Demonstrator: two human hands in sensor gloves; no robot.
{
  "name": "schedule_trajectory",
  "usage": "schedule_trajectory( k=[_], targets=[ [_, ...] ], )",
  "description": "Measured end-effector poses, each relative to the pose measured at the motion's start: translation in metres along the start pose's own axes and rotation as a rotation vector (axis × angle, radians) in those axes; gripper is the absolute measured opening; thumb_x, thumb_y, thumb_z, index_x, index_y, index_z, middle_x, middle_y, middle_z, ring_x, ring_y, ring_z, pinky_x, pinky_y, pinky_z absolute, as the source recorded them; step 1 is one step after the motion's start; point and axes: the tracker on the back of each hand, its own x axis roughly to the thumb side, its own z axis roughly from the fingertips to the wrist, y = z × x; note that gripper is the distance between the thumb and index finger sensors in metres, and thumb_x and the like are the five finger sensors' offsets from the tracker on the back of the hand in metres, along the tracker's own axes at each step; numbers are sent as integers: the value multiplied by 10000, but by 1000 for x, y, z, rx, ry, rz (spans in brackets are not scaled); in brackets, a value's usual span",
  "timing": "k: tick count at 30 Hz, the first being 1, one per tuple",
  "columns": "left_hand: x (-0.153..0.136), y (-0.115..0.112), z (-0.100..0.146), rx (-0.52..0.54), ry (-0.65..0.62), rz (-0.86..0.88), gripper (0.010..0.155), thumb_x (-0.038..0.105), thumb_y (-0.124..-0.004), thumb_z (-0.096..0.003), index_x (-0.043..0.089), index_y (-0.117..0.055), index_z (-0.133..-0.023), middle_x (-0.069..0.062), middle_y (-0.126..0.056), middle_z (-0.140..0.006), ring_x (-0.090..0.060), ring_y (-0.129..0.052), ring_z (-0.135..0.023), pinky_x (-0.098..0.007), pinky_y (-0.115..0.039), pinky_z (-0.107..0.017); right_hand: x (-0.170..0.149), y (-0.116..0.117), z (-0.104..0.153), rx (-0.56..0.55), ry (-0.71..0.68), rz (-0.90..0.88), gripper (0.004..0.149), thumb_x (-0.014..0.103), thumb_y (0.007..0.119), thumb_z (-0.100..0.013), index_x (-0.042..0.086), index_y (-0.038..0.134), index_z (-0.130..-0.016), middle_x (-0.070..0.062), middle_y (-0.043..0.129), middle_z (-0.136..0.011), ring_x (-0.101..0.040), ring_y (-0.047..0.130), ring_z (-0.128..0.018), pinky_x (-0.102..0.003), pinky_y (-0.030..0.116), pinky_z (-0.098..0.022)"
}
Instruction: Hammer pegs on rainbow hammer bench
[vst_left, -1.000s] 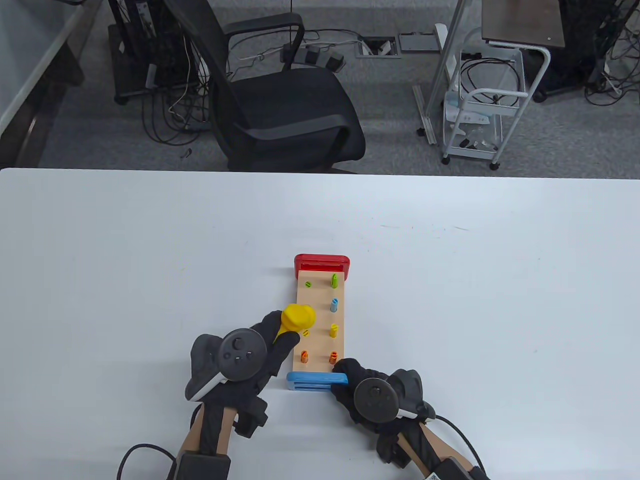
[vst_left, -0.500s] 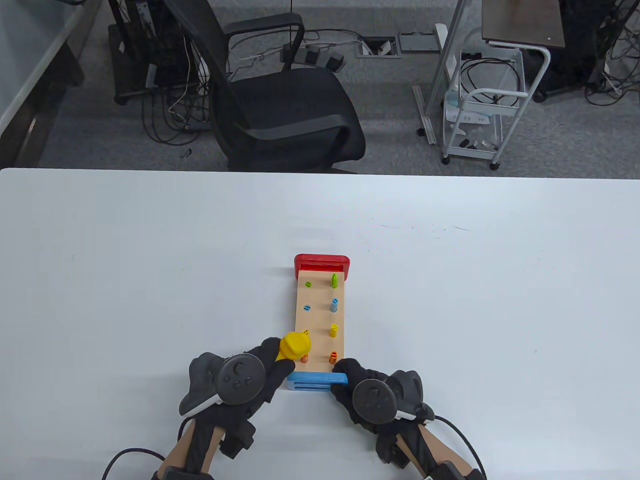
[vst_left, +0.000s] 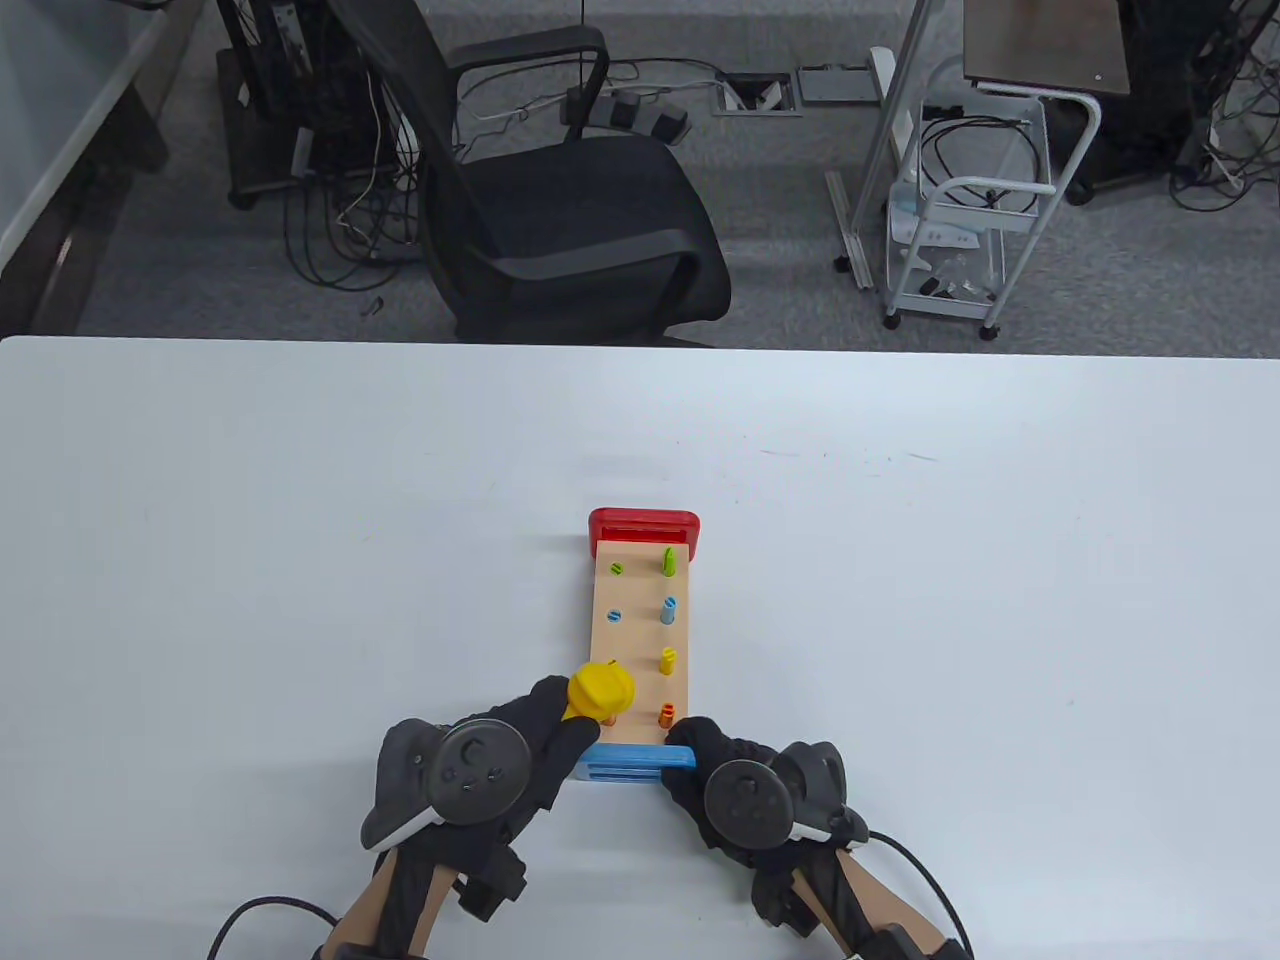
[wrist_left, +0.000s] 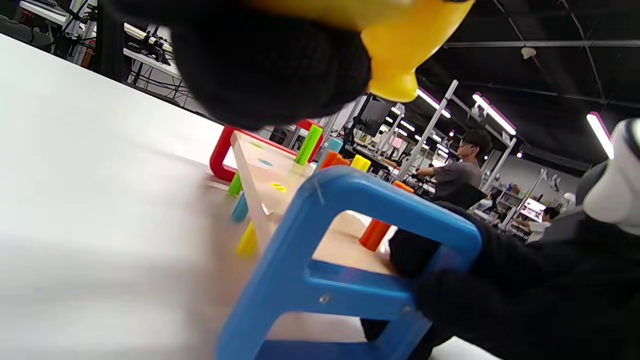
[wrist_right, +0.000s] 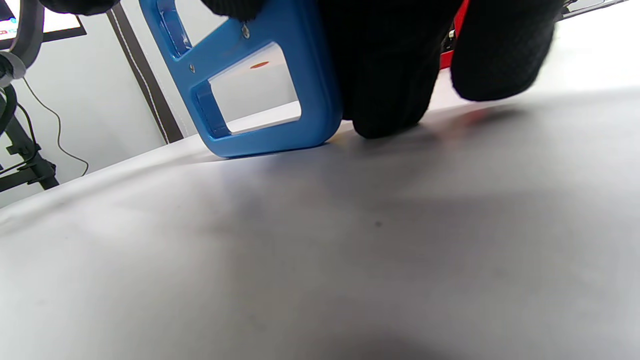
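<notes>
The wooden hammer bench (vst_left: 640, 640) lies lengthwise on the white table, red end leg (vst_left: 643, 523) far, blue end leg (vst_left: 634, 762) near. My left hand (vst_left: 520, 740) grips a yellow hammer (vst_left: 600, 690); its head sits over the near-left orange peg. The green (vst_left: 615, 568) and blue (vst_left: 614, 617) left pegs are flush; the right-column pegs (vst_left: 668, 660) stand raised. My right hand (vst_left: 700, 750) grips the bench's blue leg at its right corner. The left wrist view shows the hammer head (wrist_left: 400, 45) above the blue leg (wrist_left: 320, 260). The right wrist view shows my fingers (wrist_right: 385, 65) on the blue leg (wrist_right: 260, 80).
A black office chair (vst_left: 560, 200) stands beyond the table's far edge (vst_left: 640, 345). A white wire cart (vst_left: 960, 220) and cables are on the floor behind. Glove cables trail off the near edge.
My left hand has pulled the hammer toward me, from over the yellow left peg to over the near-left orange peg. My right hand has stayed on the blue leg.
</notes>
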Motion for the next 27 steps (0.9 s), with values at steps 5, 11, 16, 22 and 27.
schedule_trajectory(
  k=[5, 11, 16, 22, 27],
  targets=[
    [8, 7, 2, -68, 36, -123, 698, 550, -512, -584, 29, -688, -1014, -79, -1014, -636, -213, -1046, -303, -305, -873, -219, 0, 0, 0, 2, 0, 1, 530, 343, 493, -624, 28, 297, -1002, -251, 738, -986, -421, 828, -787, -662, 684, -597],
    [7, -4, -5, -137, 76, -175, 699, 542, -540, -580, 15, -720, -1001, -100, -1033, -615, -237, -1052, -281, -316, -878, -200, 0, 0, -1, 3, -3, 0, 530, 341, 495, -624, 24, 298, -1001, -254, 740, -985, -424, 830, -784, -662, 684, -597],
    [9, 10, 0, -86, 21, -61, 698, 555, -522, -582, 33, -697, -1011, -83, -1017, -632, -218, -1047, -301, -310, -874, -219, 1, 0, -1, 5, -3, 2, 530, 341, 494, -624, 23, 297, -1001, -253, 739, -986, -423, 829, -786, -663, 685, -596],
    [-1, -11, -7, -278, 119, -225, 695, 571, -455, -576, 75, -642, -1025, -20, -995, -662, -163, -1054, -336, -272, -891, -247, 1, 1, -1, 4, -5, -1, 531, 341, 494, -625, 23, 296, -1001, -255, 737, -986, -425, 827, -786, -664, 683, -597],
    [7, 12, 1, -37, 28, -47, 699, 554, -515, -582, 33, -691, -1012, -83, -1014, -632, -219, -1045, -301, -313, -872, -220, 1, 1, -1, 5, -4, 2, 530, 342, 492, -624, 24, 295, -1000, -252, 737, -986, -424, 828, -786, -663, 684, -597]
  ],
)
